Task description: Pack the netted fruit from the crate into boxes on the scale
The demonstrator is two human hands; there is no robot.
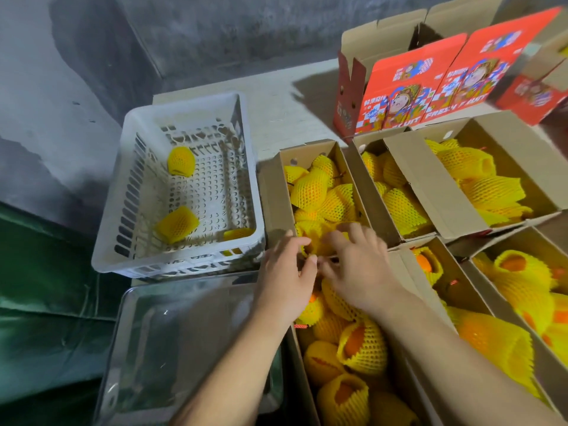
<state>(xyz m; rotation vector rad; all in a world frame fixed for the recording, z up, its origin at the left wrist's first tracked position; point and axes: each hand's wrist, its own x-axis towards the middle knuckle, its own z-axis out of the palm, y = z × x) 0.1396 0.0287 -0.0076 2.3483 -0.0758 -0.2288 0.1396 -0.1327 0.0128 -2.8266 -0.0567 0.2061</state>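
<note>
Taking the white plastic crate (181, 186) as the landmark: to its left and below runs dark green sheeting (43, 290). Inside the crate lie three netted fruits, one (180, 160) toward the far wall, one (175, 224) near the front left, and one (238, 234) against the front right corner. Directly in front of the crate sits the scale's bare steel pan (172, 333).

Touching the crate's right wall is an open cardboard box (273, 192) filled with fruit in yellow foam netting (319, 192). Over this box's near end the two hands meet. The left hand (285, 278) has its fingers curled, thumb and forefinger tips pinching something small at the box edge; what it is cannot be told. The right hand (359, 265) touches it, fingers bent down onto the netted fruit, and its grip cannot be made out.

Below the hands, a second box (299, 364) holds more netted oranges (362, 348). Further right of the crate stand four more filled boxes, and behind them red printed fruit cartons (415, 87).
</note>
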